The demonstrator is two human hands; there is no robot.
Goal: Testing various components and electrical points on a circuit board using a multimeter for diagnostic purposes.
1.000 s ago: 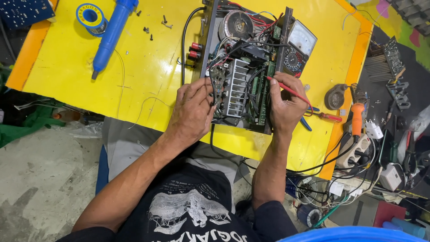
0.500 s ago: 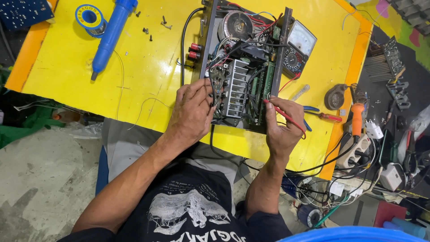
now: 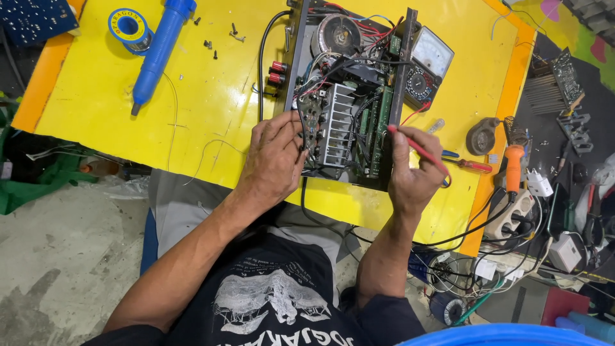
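An opened amplifier chassis [image 3: 349, 96] full of wires, a heatsink and a round transformer lies on the yellow table [image 3: 211, 109]. My left hand [image 3: 275, 160] sits at its near left corner, fingers curled on a small circuit board [image 3: 312, 122] standing there. My right hand [image 3: 410, 176] is at the chassis's near right corner and holds a red meter probe [image 3: 419, 148]. The probe's tip points at the right side wall. An analogue multimeter [image 3: 428, 67] lies just right of the chassis.
A blue desoldering pump [image 3: 159, 54], a solder spool [image 3: 128, 27] and loose screws [image 3: 211, 45] lie at the table's far left. A red screwdriver [image 3: 471, 164], an orange-handled soldering iron [image 3: 514, 170] and tangled cables with plugs crowd the right edge.
My right hand has drawn back a little towards me with the red probe, its tip sliding down along the chassis's right side. My left hand has stayed on the small board.
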